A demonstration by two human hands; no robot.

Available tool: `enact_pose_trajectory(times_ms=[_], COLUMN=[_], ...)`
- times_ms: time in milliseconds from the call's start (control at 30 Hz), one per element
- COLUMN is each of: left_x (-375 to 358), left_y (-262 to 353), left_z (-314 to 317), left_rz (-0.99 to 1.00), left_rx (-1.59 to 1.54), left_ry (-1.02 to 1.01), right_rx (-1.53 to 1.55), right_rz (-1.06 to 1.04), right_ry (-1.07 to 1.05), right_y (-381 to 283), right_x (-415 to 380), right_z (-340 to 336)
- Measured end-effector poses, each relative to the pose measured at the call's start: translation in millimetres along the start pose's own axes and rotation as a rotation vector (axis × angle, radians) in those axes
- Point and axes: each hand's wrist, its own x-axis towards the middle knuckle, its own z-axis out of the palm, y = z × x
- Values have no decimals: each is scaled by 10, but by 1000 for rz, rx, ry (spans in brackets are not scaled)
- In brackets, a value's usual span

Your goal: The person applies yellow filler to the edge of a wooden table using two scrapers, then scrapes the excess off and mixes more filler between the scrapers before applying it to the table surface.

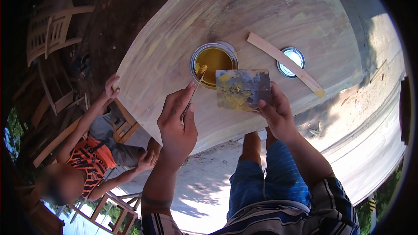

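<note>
My left hand pinches a thin stick-like tool, whose far end carries a dab of yellow paste. That end is over the open can, which holds a mustard-yellow substance. In my right hand is a flat, roughly square plate, gripped at its right edge between thumb and fingers. Yellow and grey smears cover its face. It overlaps the can's lower right rim from my view. Both hands are above the large pale wooden panel on which the can stands. The tool's exact kind cannot be made out.
A wooden strip lies across a round metal lid right of the can. At left, another person sits with one hand on the panel's edge. Wooden chairs stand behind. Sunlit concrete runs along the right.
</note>
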Motion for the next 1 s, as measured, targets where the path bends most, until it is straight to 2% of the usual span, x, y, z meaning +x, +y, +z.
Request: enact_pose_trajectory(times_ms=[67,167,267,467,667,700,800,833,933,967,1000], left_x=[14,-1,-15,-70,-77,-36,-53,-146,-148,-128,-134], left_y=[-55,-196,-195,-317,-221,-109,-32,-175,-109,-9,-6], left_z=[-19,-11,30,60,79,112,188,228,324,345,347], left_rz=[-200,-513,-661,-702,-784,-885,-927,-904,-983,-1132,-1134], left_rx=[-292,-910,-1223,-1336,-1647,-1615,-1715,-1802,-1774,-1684,-1685], left_ry=[35,125,204,262,175,222,182,121,160,261,255], right_rx=[104,186,282,372,247,236,215,210,213,218,185], right_rz=[121,50,78,8,-63,-72,-89,-90,-109,-117,-115], right_ry=[53,81,87,110,161,140,83,71,74,82,106], right_y=[-62,27,63,78,180,205,262,269,284,291,305], right_x=[13,52,55,52,28,24,11,8,-7,-15,-24], right_z=[32,50,62,65,116,150,227,240,324,355,366])
